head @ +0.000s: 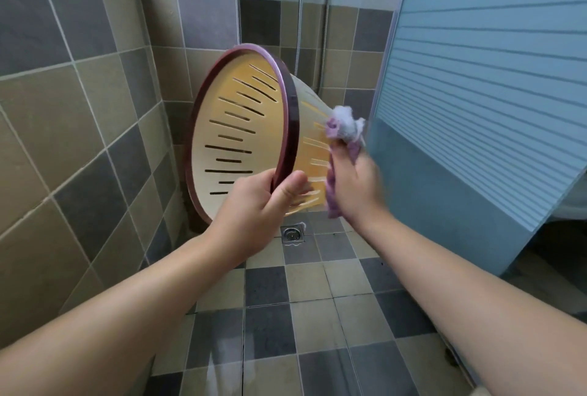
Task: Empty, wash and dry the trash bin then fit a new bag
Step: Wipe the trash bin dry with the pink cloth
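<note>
My left hand (pixel 254 202) gripped the rim of the trash bin (pixel 241 129), tipped sideways, mouth facing me. My right hand (pixel 355 186), nearer its outer wall, clutched the purple cloth (pixel 344 129) against it.

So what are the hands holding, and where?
Left hand grips the slotted yellow plastic bin by its maroon rim; right hand clutches a bunched purple cloth.
</note>
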